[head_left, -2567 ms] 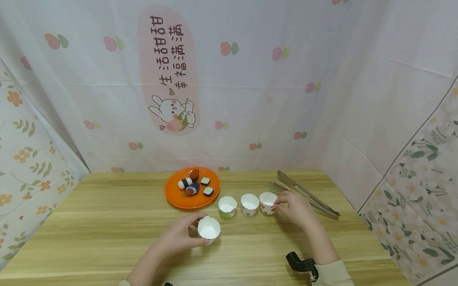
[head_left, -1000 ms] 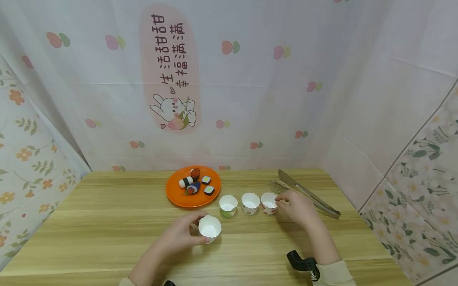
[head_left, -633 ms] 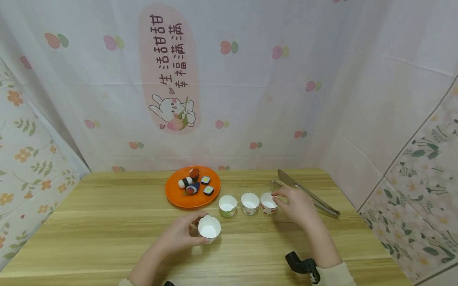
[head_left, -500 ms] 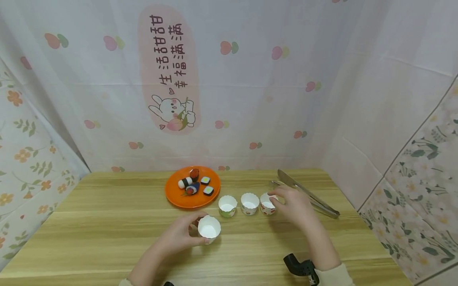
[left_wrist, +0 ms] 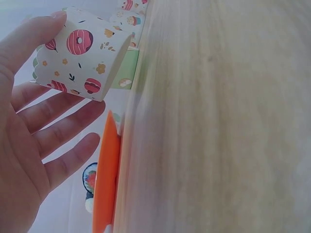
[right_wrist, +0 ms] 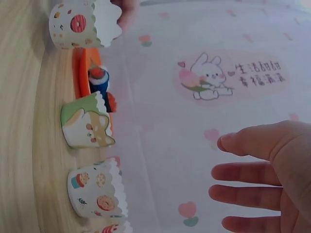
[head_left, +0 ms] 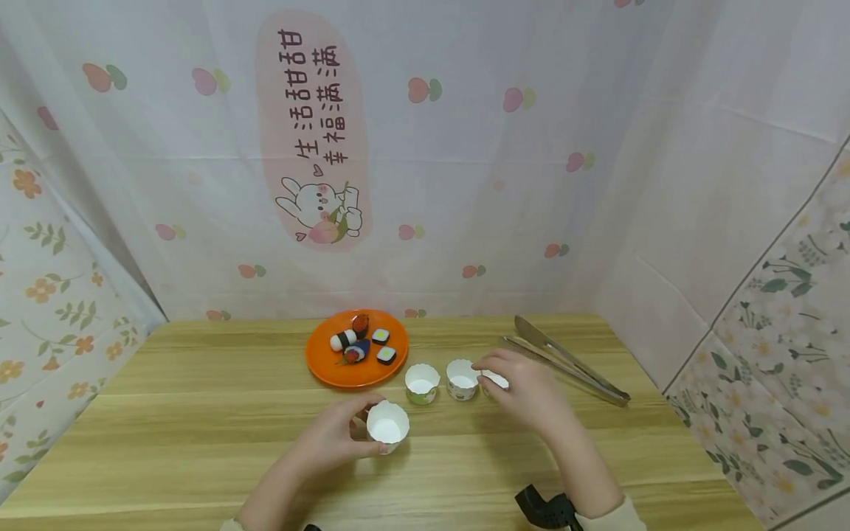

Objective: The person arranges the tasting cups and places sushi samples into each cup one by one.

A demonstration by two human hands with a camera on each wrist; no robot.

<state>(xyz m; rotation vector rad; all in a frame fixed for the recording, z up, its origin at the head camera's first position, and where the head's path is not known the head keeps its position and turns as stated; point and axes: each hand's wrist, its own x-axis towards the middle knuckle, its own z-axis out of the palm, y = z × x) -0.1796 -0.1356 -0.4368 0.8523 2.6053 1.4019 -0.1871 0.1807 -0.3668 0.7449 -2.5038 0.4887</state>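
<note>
My left hand (head_left: 339, 435) grips a white paper baking cup (head_left: 388, 425) with a scalloped rim, between thumb and fingers. Pink donuts are printed on this cup (left_wrist: 77, 53) in the left wrist view; its mouth faces up in the head view. My right hand (head_left: 524, 387) is over the rightmost paper cup (head_left: 494, 383) of a row of three and hides part of it. Its fingers (right_wrist: 248, 196) are spread apart with nothing between them in the right wrist view. Left of it stand a cup with cupcake prints (right_wrist: 97, 189) and a green one with a dog picture (right_wrist: 87, 126).
An orange plate (head_left: 352, 377) with several toy sushi pieces (head_left: 356, 352) sits at the back, left of the cup row. Metal tongs (head_left: 571, 361) lie at the back right. A patterned cloth (head_left: 465, 184) hangs behind the wooden table (head_left: 199, 413).
My right hand has moved left from the right side of the rightmost cup to above it, now covering part of it. The left hand and its cup stay in place.
</note>
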